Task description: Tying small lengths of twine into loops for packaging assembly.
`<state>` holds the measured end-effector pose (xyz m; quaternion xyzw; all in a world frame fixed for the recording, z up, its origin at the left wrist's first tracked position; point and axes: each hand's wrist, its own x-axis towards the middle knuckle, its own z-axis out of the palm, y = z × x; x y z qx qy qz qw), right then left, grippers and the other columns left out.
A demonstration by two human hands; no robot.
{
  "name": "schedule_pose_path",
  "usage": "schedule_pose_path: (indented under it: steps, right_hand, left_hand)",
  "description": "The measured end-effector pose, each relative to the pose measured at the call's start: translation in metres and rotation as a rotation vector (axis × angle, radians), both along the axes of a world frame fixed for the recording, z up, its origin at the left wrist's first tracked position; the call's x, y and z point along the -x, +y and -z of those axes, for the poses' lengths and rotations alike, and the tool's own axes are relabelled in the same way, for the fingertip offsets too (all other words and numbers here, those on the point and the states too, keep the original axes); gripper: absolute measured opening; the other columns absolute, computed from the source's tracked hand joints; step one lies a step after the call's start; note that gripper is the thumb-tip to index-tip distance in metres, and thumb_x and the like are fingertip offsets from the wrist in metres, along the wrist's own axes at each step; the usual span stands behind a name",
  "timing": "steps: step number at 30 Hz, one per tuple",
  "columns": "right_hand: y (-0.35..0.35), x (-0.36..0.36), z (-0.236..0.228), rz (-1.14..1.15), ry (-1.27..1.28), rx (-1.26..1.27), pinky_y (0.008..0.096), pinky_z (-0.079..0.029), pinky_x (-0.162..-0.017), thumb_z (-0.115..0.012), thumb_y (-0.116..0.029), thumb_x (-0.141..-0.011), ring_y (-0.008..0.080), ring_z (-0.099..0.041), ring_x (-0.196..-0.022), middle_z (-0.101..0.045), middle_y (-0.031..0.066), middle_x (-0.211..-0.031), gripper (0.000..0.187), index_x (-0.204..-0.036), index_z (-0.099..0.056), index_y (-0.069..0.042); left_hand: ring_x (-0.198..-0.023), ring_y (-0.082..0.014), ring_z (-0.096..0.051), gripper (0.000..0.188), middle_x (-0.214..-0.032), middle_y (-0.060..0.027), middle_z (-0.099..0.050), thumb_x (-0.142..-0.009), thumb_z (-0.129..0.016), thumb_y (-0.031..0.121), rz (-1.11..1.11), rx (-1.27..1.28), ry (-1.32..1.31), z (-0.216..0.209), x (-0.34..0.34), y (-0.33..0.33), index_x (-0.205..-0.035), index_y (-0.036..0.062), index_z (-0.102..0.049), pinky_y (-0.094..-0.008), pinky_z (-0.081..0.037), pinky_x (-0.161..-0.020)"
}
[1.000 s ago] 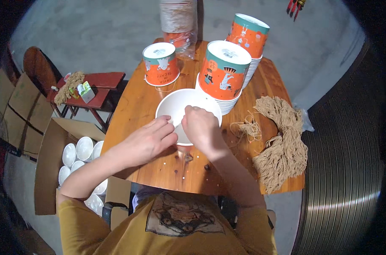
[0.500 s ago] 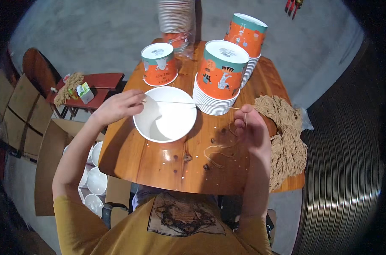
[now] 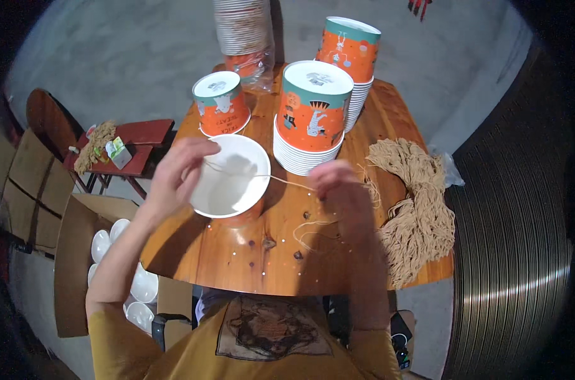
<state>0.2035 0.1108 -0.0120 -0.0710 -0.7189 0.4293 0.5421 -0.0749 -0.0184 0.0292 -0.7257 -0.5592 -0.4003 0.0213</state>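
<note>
A paper bucket [image 3: 231, 206], white inside with an orange outside, is tilted on the table with its mouth toward me. A thin tan cord [image 3: 286, 182] runs slackly across the mouth between my hands. At the bucket's left rim, my left hand [image 3: 178, 172] is closed around the cord's left end; its fingertips partly cover the rim. My right hand [image 3: 335, 180], smeared by motion, pinches the cord to the right of the bucket. A loose loop of cord lies on the table below this hand.
Beyond the bucket stand one upturned orange bucket [image 3: 221, 104] and two stacks [image 3: 312, 111] [image 3: 350, 50]. A bagged stack [image 3: 244, 28] is at the back. A tan cord bundle [image 3: 417, 209] covers the table's right side. At lower left, a carton [image 3: 72, 266] holds white buckets.
The bucket has tipped, showing some of its orange side. My right hand has moved left, and the cord has gone from taut to slack. The whole view has shifted slightly.
</note>
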Motion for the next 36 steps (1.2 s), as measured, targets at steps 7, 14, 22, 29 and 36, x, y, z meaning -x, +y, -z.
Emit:
schedule_pose_path:
  steps: [7, 14, 22, 29, 36]
  right_hand:
    - [-0.031, 0.025, -0.02, -0.14, -0.579, -0.088, 0.0414, -0.051, -0.066, -0.055, -0.013, -0.088, 0.0354, -0.064, -0.079, -0.062, 0.0175, -0.085, 0.015, -0.099, -0.055, -0.002]
    - [-0.026, 0.023, -0.005, -0.059, -0.538, -0.197, 0.0466, -0.049, -0.066, -0.055, -0.011, -0.088, 0.0426, -0.061, -0.078, -0.061, 0.0214, -0.085, 0.015, -0.099, -0.055, -0.001]
    - [-0.033, 0.026, 0.004, -0.256, -0.282, 0.513, 0.0246, -0.046, -0.069, -0.057, -0.016, -0.095, 0.0065, -0.057, -0.079, -0.063, 0.0017, -0.083, 0.018, -0.103, -0.055, 0.0]
    - [-0.03, 0.027, 0.016, -0.04, -0.325, 0.445, 0.0205, -0.043, -0.061, -0.061, -0.012, -0.093, 0.0039, -0.053, -0.07, -0.062, -0.001, -0.08, 0.011, -0.098, -0.062, -0.002]
    - [-0.04, 0.036, 0.018, -0.083, -0.145, 0.552, 0.0175, -0.04, -0.061, -0.058, -0.003, -0.093, 0.0004, -0.05, -0.069, -0.057, -0.0051, -0.077, 0.009, -0.098, -0.064, 0.001]
  left_hand:
    - [-0.082, -0.0156, -0.053, 0.049, -0.092, -0.0054, -0.048, -0.077, -0.078, 0.024, 0.133, 0.275, -0.25, -0.022, -0.1, 0.0, -0.118, 0.0047, -0.058, -0.0277, -0.045, -0.068]
    - [-0.074, -0.0151, -0.055, 0.015, -0.081, -0.0059, -0.052, -0.084, -0.068, 0.01, 0.136, 0.163, -0.286, -0.008, -0.102, 0.013, -0.093, -0.0006, -0.062, -0.0288, -0.046, -0.063]
    - [-0.062, -0.006, -0.053, 0.008, -0.08, 0.0, -0.057, -0.095, -0.056, 0.009, 0.067, 0.454, -0.661, -0.009, -0.101, 0.018, -0.094, 0.0016, -0.055, -0.0216, -0.045, -0.053]
    - [-0.067, -0.0067, -0.055, 0.007, -0.081, -0.0004, -0.057, -0.095, -0.056, 0.007, 0.079, 0.481, -0.687, -0.001, -0.098, 0.024, -0.098, 0.0012, -0.055, -0.0215, -0.046, -0.058]
    - [-0.07, -0.0072, -0.055, 0.008, -0.081, 0.0005, -0.056, -0.094, -0.057, 0.007, 0.098, 0.399, -0.661, 0.008, -0.086, 0.024, -0.1, 0.0011, -0.055, -0.0222, -0.047, -0.065]
